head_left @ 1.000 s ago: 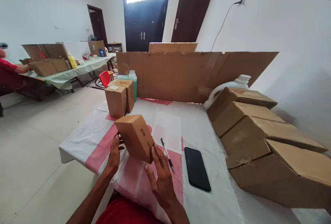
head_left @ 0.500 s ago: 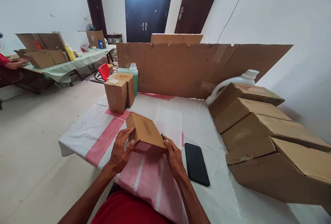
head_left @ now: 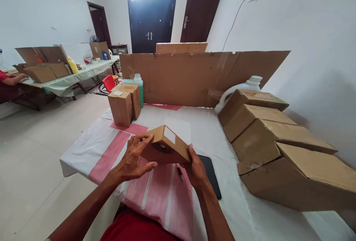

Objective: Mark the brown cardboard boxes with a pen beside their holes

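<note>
Left hand [head_left: 135, 159], just left of the frame's centre, is spread wide with its fingers laid over the near left end of a small cardboard box [head_left: 167, 146], thumb stretched out below; it steadies the box rather than closing round it. That box is tilted and lifted off the desk [head_left: 91, 148], with a white label on its upper face and a dark round mark on the side facing the camera. Right hand [head_left: 196, 168] grips the box's right end, fingers curled under and the thumb tip showing at the top edge.

Far left in the frame, another person's arm in a red sleeve [head_left: 8, 81] rests on a long table covered in pale green cloth, with open cartons on it. Moving right, two upright small cartons [head_left: 124, 103] stand touching at the desk's far left corner, and a green bottle [head_left: 138, 85] with a white cap is just behind them. A pen [head_left: 180, 173] lies on the pink-striped cloth below the held box, and a black phone [head_left: 211, 176] lies partly hidden by the right hand. A tall cardboard sheet [head_left: 194, 77] stands along the back. At right, a row of leaning larger cartons [head_left: 278, 148] fills the desk's edge, with a white jug [head_left: 244, 87] behind.
</note>
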Demonstrator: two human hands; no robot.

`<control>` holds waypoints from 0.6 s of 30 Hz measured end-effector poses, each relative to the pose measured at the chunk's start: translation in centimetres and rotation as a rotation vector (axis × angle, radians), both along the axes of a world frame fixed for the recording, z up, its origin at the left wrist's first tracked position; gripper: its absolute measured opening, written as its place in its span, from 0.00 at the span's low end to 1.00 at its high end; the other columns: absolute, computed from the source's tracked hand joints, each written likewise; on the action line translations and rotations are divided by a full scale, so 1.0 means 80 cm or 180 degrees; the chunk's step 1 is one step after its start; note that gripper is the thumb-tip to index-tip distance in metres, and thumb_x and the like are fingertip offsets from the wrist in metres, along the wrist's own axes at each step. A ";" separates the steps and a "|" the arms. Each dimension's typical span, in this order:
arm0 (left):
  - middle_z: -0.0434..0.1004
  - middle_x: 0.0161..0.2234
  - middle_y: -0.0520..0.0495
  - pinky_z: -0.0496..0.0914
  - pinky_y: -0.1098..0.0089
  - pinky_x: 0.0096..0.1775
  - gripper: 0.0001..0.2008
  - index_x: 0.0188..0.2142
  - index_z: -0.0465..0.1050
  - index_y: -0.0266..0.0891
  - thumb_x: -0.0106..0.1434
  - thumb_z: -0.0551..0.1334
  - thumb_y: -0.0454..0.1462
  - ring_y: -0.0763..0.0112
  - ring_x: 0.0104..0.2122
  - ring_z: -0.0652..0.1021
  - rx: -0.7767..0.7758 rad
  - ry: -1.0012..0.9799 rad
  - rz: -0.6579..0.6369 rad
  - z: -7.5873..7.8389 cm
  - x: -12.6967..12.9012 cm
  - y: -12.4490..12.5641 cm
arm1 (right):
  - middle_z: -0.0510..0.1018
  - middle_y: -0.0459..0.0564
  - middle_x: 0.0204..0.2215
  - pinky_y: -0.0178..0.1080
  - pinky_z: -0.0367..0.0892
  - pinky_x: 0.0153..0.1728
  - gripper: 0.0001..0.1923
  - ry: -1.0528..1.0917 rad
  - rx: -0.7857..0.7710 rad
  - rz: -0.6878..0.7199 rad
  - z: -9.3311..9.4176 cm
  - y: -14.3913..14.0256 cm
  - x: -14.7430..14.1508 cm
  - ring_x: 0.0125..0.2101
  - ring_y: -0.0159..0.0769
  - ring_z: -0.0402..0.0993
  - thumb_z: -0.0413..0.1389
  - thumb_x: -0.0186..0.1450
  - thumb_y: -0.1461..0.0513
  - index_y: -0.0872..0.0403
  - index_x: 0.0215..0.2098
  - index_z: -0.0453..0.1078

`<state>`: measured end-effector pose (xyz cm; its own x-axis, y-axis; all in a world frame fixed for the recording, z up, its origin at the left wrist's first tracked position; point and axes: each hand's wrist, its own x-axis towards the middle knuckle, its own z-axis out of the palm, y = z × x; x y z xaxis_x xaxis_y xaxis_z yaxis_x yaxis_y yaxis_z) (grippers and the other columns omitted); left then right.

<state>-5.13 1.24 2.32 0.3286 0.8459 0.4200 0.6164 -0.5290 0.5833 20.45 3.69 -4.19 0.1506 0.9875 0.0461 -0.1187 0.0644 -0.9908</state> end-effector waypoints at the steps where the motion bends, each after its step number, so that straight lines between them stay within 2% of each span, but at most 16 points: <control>1: 0.66 0.61 0.37 0.60 0.44 0.64 0.41 0.70 0.61 0.50 0.61 0.71 0.49 0.44 0.62 0.67 -0.0009 -0.0127 0.0055 -0.003 -0.003 0.017 | 0.73 0.46 0.23 0.37 0.64 0.21 0.31 0.0107 -0.0014 0.0159 0.004 0.010 -0.006 0.22 0.35 0.66 0.49 0.68 0.36 0.53 0.33 0.74; 3: 0.66 0.60 0.39 0.59 0.46 0.66 0.39 0.69 0.63 0.49 0.60 0.71 0.47 0.46 0.62 0.66 -0.0098 -0.0428 0.0211 -0.010 -0.011 0.049 | 0.78 0.47 0.31 0.37 0.67 0.25 0.31 0.0259 0.0039 0.0424 0.011 0.031 -0.020 0.27 0.36 0.69 0.47 0.69 0.36 0.52 0.44 0.74; 5: 0.66 0.59 0.40 0.60 0.48 0.66 0.38 0.69 0.62 0.49 0.62 0.70 0.46 0.49 0.62 0.67 -0.0180 -0.0654 0.0364 -0.019 -0.019 0.071 | 0.79 0.49 0.41 0.36 0.68 0.28 0.33 0.0273 0.0110 0.0602 0.013 0.050 -0.036 0.33 0.37 0.71 0.53 0.65 0.36 0.50 0.55 0.70; 8: 0.65 0.58 0.40 0.65 0.48 0.62 0.37 0.69 0.60 0.48 0.64 0.68 0.47 0.50 0.60 0.69 -0.0200 -0.0768 0.0535 -0.032 -0.034 0.078 | 0.80 0.52 0.43 0.35 0.65 0.27 0.37 0.0132 0.0073 0.0731 0.003 0.065 -0.062 0.34 0.37 0.71 0.64 0.59 0.39 0.52 0.56 0.70; 11: 0.66 0.59 0.39 0.67 0.47 0.60 0.35 0.68 0.61 0.48 0.64 0.68 0.48 0.50 0.60 0.70 -0.0303 -0.0956 0.0703 -0.038 -0.047 0.058 | 0.81 0.52 0.37 0.35 0.64 0.26 0.32 -0.0013 -0.0093 0.0873 -0.013 0.058 -0.080 0.30 0.37 0.70 0.62 0.61 0.38 0.56 0.48 0.75; 13: 0.67 0.60 0.39 0.68 0.47 0.59 0.36 0.67 0.62 0.48 0.62 0.69 0.49 0.49 0.61 0.70 -0.0595 -0.1195 0.0782 -0.040 -0.052 0.034 | 0.81 0.52 0.33 0.37 0.66 0.27 0.31 -0.0084 -0.0199 0.1051 -0.023 0.041 -0.086 0.29 0.38 0.72 0.57 0.64 0.37 0.57 0.41 0.77; 16: 0.66 0.64 0.37 0.71 0.49 0.58 0.43 0.69 0.57 0.50 0.59 0.72 0.50 0.48 0.61 0.72 -0.1486 -0.1695 0.0624 -0.050 -0.051 -0.007 | 0.82 0.52 0.33 0.41 0.72 0.31 0.32 -0.0247 -0.0234 0.1226 -0.032 0.008 -0.083 0.30 0.41 0.76 0.52 0.68 0.37 0.57 0.40 0.79; 18: 0.67 0.65 0.36 0.71 0.50 0.60 0.47 0.72 0.52 0.49 0.59 0.72 0.51 0.48 0.61 0.73 -0.2033 -0.2078 0.0475 -0.062 -0.046 -0.033 | 0.83 0.52 0.34 0.42 0.73 0.34 0.32 -0.0524 -0.0071 0.1008 -0.036 -0.013 -0.070 0.33 0.42 0.77 0.51 0.69 0.38 0.55 0.43 0.79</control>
<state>-8.84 -1.40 -2.62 0.0599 0.9952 -0.0772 0.0988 0.0710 0.9926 14.84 2.68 -7.07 -0.1707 0.9851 0.0223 0.0322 0.0282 -0.9991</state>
